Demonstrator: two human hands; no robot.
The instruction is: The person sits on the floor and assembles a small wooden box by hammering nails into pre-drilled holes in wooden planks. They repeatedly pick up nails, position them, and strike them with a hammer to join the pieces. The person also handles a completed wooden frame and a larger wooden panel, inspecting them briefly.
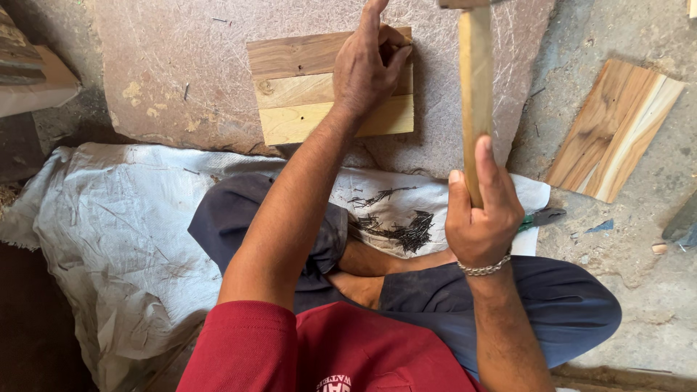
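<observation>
While L hand (372, 64) pinches a nail (404, 46) on the wood panel (298, 91), R hand (483, 212) grips hammer handle (475, 80) just beside it.

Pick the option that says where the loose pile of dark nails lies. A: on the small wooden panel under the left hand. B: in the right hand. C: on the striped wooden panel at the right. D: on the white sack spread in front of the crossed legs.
D: the nails lie on the white sack, near the right hand, which grips a wooden handle.
</observation>
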